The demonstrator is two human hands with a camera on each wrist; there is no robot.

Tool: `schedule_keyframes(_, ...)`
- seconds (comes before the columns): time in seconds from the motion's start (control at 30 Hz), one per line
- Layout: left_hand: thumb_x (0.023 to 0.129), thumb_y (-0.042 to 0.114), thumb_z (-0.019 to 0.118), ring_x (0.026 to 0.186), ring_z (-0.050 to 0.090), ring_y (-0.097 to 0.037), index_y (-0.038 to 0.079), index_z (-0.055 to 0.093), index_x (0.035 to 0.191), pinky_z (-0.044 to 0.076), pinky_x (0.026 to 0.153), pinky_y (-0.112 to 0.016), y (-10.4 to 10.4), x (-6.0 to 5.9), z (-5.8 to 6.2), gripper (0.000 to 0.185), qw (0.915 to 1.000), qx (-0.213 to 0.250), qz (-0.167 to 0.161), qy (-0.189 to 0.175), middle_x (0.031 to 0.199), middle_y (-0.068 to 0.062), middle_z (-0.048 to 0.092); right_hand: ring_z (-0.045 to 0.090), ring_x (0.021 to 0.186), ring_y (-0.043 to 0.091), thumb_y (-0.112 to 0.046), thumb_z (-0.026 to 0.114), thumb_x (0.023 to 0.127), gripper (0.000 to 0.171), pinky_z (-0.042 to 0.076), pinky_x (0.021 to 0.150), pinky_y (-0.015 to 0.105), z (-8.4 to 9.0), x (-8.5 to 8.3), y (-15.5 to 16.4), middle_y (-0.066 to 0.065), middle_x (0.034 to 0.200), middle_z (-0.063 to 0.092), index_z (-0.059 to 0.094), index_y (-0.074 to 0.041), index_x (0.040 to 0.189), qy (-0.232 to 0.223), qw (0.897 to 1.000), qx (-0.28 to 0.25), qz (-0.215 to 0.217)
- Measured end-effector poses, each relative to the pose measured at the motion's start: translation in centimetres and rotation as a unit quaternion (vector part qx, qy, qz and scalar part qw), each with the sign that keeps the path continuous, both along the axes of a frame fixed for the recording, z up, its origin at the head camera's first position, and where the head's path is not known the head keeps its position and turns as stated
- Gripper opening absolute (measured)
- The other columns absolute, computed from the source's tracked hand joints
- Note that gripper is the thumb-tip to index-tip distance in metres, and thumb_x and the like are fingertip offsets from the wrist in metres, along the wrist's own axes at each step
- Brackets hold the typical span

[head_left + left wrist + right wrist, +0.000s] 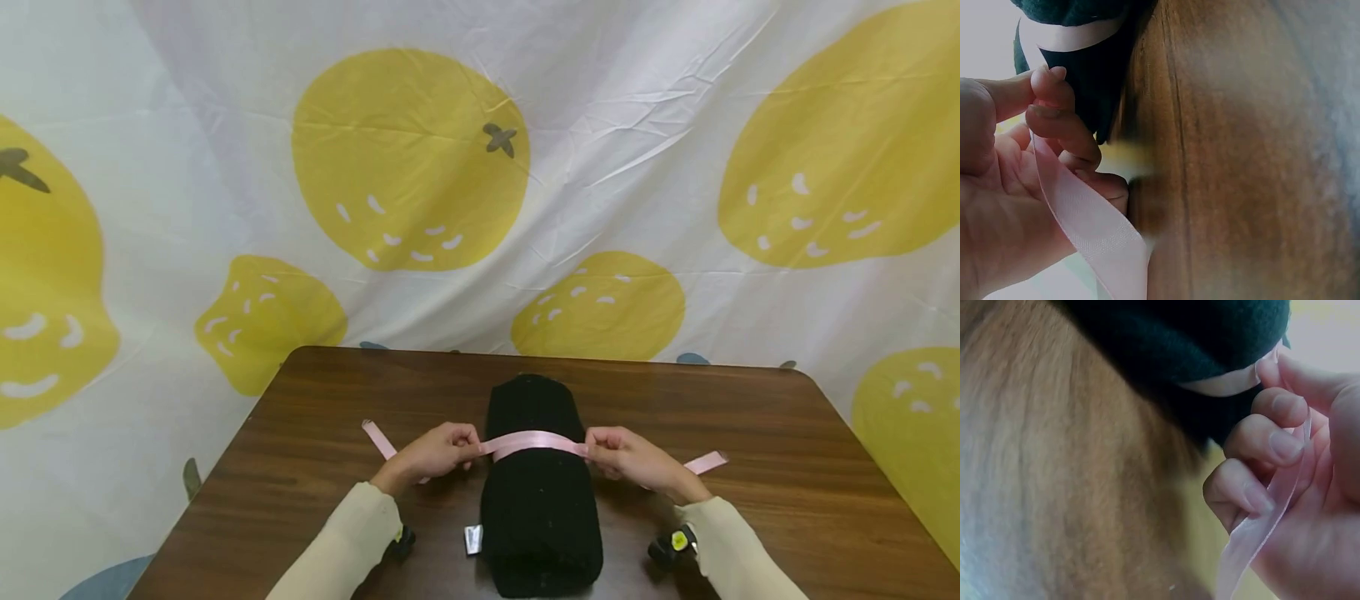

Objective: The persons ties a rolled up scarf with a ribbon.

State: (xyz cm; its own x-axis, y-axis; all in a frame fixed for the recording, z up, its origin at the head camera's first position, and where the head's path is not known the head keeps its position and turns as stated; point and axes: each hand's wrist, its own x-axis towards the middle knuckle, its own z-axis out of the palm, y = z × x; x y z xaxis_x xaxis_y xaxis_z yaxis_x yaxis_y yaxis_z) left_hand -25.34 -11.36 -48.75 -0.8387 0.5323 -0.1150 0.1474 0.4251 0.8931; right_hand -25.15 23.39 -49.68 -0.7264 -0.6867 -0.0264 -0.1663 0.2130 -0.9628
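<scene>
A black rolled-up cloth [542,517] lies lengthwise on the table, with a pink ribbon [536,439] around its middle. On the roll's left side my left hand [442,450] pinches the ribbon between thumb and finger. My right hand [630,458] pinches it on the other side, so the stretch over the top runs between both hands. In the left wrist view the loose ribbon tail [1085,212] hangs down across the palm. The right wrist view shows the other tail [1250,544] passing under the curled fingers.
The brown wooden table [810,500] ends at a back edge before a white curtain [600,192] printed with yellow fruit. A small white tag [473,539] sticks out from the roll's left side. Ribbon ends [378,439] reach out past both wrists.
</scene>
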Motion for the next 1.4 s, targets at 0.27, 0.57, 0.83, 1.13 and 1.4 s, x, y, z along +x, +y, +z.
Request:
schedule_keyframes(0.27, 0.1, 0.013, 0.058, 0.061, 0.044, -0.017, -0.01, 0.057, 0.092, 0.034, 0.056, -0.024, -0.2, -0.3, -0.2, 0.024, 0.9989, 0.025, -0.013, -0.039, 0.067, -0.001, 0.052, 0.032, 0.053, 0.021, -0.014, 0.046, 0.105, 0.021, 0.023, 0.05, 0.035, -1.6, -0.5, 0.4, 0.006, 0.065, 0.037, 0.053, 0.001, 0.092, -0.048, 0.996, -0.062, 0.029)
schedule_keyframes(0.57, 0.1, 0.011, 0.057, 0.062, 0.044, -0.017, -0.012, 0.056, 0.094, 0.035, 0.058, -0.026, -0.1, -0.5, -0.4, 0.024, 0.9973, 0.034, -0.025, -0.061, 0.067, 0.0, 0.051, 0.028, 0.054, 0.023, -0.012, 0.042, 0.106, 0.021, 0.021, 0.05, 0.035, -2.5, -0.8, 0.6, 0.005, 0.065, 0.034, 0.056, -0.007, 0.092, -0.06, 0.993, -0.092, 0.039)
schedule_keyframes(0.83, 0.099, 0.01, 0.058, 0.064, 0.045, -0.015, -0.014, 0.055, 0.096, 0.037, 0.062, -0.026, 0.0, -0.6, -0.7, 0.025, 0.9954, 0.051, -0.025, -0.076, 0.068, 0.001, 0.05, 0.022, 0.053, 0.027, -0.01, 0.042, 0.106, 0.025, 0.016, 0.05, 0.038, -2.4, -0.5, 0.5, 0.005, 0.065, 0.032, 0.043, 0.012, 0.093, -0.065, 0.99, -0.116, 0.042)
schedule_keyframes(1.13, 0.099, 0.01, 0.058, 0.065, 0.047, -0.015, -0.014, 0.054, 0.094, 0.039, 0.064, -0.027, 0.1, -0.5, -0.6, 0.024, 0.9952, 0.057, -0.032, -0.072, 0.069, -0.001, 0.051, 0.024, 0.056, 0.032, -0.013, 0.044, 0.106, 0.02, 0.021, 0.051, 0.036, -2.3, -0.4, 0.6, 0.014, 0.067, 0.03, 0.056, -0.004, 0.092, -0.06, 0.992, -0.104, 0.033)
schedule_keyframes(1.4, 0.098, 0.009, 0.059, 0.068, 0.05, -0.015, -0.013, 0.058, 0.094, 0.041, 0.065, -0.027, 0.1, -0.7, -0.3, 0.022, 0.9953, 0.059, -0.035, -0.069, 0.074, -0.004, 0.054, 0.026, 0.054, 0.028, -0.013, 0.045, 0.106, 0.021, 0.02, 0.049, 0.036, -2.1, -0.2, 0.2, 0.011, 0.065, 0.031, 0.055, -0.003, 0.091, -0.059, 0.992, -0.105, 0.02)
